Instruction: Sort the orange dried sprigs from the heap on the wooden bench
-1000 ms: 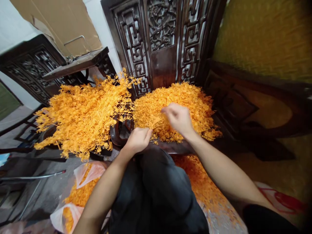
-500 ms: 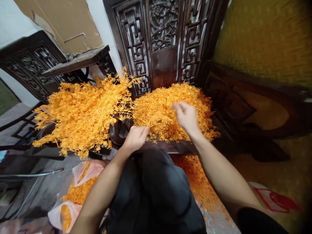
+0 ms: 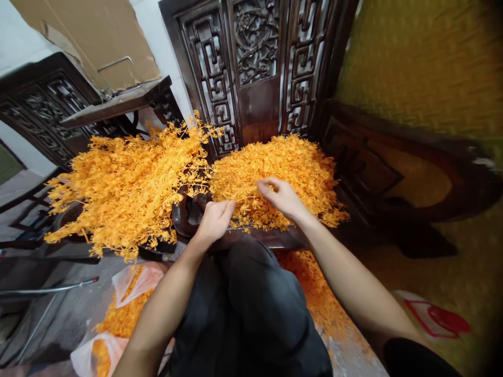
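A heap of orange plastic flower sprigs [image 3: 298, 162] lies on a dark wooden seat in front of me. At its near left edge, my left hand [image 3: 216, 217] is closed, thumb pressed on the fingers, around the stem end of one orange sprig [image 3: 246, 201], whose branching head points right over the heap. My right hand [image 3: 282, 198] is just above the heap, by that sprig's head, its thumb and fingers curved together in a loose pinch. What lies between those fingertips, if anything, cannot be made out.
A larger orange bundle [image 3: 129, 188] spreads over a support on the left, beyond the wooden armrest [image 3: 183, 217]. A carved chair back [image 3: 261, 104] rises behind the heap. Below are a plastic bag [image 3: 143, 277] of orange pieces, scattered orange bits [image 3: 326, 303] and a metal rod [image 3: 51, 290].
My right hand has moved left and slightly down, closer to my left hand and the sprig's head. My left hand keeps its hold; the whole view has shifted slightly.
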Demonstrator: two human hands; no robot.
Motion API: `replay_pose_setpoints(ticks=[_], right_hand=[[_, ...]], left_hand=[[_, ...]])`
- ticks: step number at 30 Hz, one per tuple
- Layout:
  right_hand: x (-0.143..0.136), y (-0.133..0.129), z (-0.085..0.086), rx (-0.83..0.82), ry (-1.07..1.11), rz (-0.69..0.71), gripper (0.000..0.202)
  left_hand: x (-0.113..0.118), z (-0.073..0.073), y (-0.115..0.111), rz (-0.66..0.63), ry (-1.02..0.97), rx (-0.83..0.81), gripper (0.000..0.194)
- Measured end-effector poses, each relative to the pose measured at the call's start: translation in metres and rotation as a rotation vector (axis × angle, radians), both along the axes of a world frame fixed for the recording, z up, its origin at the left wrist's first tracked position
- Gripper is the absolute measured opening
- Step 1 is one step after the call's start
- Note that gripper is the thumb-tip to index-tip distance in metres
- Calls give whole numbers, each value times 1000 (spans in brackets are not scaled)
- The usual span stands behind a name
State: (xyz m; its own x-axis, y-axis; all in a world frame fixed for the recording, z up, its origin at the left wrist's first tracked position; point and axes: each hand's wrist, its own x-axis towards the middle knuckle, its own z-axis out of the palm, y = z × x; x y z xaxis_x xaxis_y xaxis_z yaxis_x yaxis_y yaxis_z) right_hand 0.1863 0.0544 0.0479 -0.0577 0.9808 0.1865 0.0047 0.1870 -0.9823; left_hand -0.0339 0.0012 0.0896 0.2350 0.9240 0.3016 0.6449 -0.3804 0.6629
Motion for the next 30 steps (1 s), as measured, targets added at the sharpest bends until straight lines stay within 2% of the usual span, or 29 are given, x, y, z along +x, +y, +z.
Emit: replay_pose_setpoints(ticks=[1, 3, 5, 7, 10, 14, 16, 18, 21, 23, 25, 27, 30], right_hand=[[-4, 7, 0, 36, -63, -18, 43], [-10, 27, 0, 62, -97, -145, 44], [-14, 51, 0, -38, 71, -340, 43], [-13, 73, 2, -183, 328, -411, 41], [-3, 81, 6, -301, 541, -237, 36], [-1, 47, 5, -277, 517, 28, 37], [-9, 32, 3, -266, 462, 97, 42], [-17, 31, 2, -207, 384, 47, 44], [-15, 55, 5, -149, 458, -250, 40], [-6, 71, 8, -219, 569, -378, 32], [1, 74, 8, -294, 587, -347, 20], [-1, 60, 5, -327, 548, -224, 11], [-25, 25, -3, -352, 560, -27, 24]], left_hand=[[3, 0, 1, -4, 7, 0, 51], [10, -1, 2, -23, 30, 1, 50], [16, -1, 4, -34, 41, 0, 50], [18, -2, 6, 6, 5, -3, 50], [15, -2, 8, 76, -75, -9, 51], [8, -3, 13, 78, -83, -8, 52], [8, -4, 14, 84, -81, -8, 52], [10, -4, 14, 76, -70, -9, 51], [14, -2, 11, 58, -50, 0, 51], [14, -1, 9, 78, -67, 5, 51], [11, 0, 8, 112, -95, 2, 51], [8, 0, 8, 131, -103, -1, 51], [7, -2, 10, 138, -83, 17, 51]])
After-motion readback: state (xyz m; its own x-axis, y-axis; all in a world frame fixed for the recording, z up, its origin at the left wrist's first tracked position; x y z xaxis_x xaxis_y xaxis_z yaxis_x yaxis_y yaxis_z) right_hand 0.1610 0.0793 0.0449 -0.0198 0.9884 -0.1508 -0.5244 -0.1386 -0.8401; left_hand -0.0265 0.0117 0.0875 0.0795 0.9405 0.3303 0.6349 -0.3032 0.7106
